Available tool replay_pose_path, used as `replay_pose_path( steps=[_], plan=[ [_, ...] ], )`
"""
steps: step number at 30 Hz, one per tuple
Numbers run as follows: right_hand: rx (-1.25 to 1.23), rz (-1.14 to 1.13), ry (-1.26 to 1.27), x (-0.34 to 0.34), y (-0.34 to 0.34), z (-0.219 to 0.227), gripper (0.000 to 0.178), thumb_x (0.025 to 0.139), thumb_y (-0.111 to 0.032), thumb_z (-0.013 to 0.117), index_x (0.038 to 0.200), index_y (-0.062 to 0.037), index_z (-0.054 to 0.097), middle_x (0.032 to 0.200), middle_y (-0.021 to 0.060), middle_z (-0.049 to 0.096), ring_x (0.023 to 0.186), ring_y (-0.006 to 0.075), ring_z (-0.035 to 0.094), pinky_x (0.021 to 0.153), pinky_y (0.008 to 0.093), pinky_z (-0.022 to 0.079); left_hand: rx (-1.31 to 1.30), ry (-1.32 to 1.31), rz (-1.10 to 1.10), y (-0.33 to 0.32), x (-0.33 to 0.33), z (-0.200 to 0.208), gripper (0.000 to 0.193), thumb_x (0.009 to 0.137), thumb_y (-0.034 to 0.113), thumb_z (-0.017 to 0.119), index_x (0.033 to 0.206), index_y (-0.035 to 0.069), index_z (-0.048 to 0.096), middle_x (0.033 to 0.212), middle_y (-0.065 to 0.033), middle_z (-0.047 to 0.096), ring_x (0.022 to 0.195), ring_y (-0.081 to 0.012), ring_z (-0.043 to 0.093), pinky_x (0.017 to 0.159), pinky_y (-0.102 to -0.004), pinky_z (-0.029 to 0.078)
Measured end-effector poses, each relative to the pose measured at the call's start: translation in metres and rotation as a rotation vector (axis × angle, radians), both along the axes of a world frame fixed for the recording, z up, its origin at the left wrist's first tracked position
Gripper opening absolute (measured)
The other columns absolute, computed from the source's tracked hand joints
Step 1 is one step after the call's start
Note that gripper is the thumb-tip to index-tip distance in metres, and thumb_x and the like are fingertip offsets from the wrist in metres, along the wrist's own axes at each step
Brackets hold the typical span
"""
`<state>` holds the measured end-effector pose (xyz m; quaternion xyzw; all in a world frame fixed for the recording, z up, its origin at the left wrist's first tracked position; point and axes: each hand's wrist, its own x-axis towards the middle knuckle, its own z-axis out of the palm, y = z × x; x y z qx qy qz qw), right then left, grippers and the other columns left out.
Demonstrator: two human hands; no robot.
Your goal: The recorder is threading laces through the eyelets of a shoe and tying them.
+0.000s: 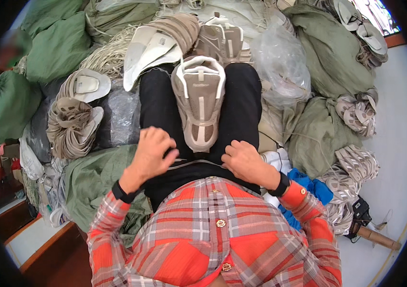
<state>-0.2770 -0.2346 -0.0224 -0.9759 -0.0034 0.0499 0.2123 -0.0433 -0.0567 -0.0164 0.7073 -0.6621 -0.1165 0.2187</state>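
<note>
Note the beige shoe upper [199,103], toe waistward, between the inner edges of the black trouser legs [156,107]. Probably best to draw the pale cord [197,162] evenly between left hand [151,154] and right hand [246,161], both curled; cannot tell whether gripping it.

Count: 2 hands, left hand [150,155] and right hand [247,162]; 1 pale cord [198,161] between their fingers; 1 lone shoe upper [202,95] midway, just beyond the fingers; 2 wristbands [123,193] behind; 2 upper stacks [71,129] left of the left fingers.
</note>
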Motion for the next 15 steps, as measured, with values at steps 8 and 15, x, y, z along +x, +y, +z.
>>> replay_pose_path(
  steps=[8, 15],
  plan=[
    [-0.263, 0.148, 0.066, -0.015, 0.03, 0.008, 0.011, 0.073, -0.014, 0.058, 0.07, -0.0052, 0.063, 0.078, 0.0074, 0.054, 0.08, 0.0214, 0.052, 0.066, 0.0312, 0.04, 0.189, -0.089, 0.105, 0.045, -0.025, -0.006, 0.012, 0.078, 0.01, 0.062, 0.086, 0.008, 0.053, 0.086, -0.0091, 0.049, 0.085, -0.0279, 0.049, 0.073, -0.0376, 0.038],
    [-0.136, -0.102, 0.075, -0.031, 0.022, 0.015, 0.009, 0.077, -0.008, 0.057, 0.081, -0.0002, 0.06, 0.075, 0.0097, 0.055, 0.076, 0.0223, 0.055, 0.065, 0.033, 0.046, 0.054, -0.215, 0.484, 0.047, 0.007, -0.006, 0.018, 0.08, 0.001, 0.056, 0.098, 0.003, 0.055, 0.09, -0.0146, 0.053, 0.082, -0.0326, 0.053, 0.072, -0.0414, 0.042]
  ],
)
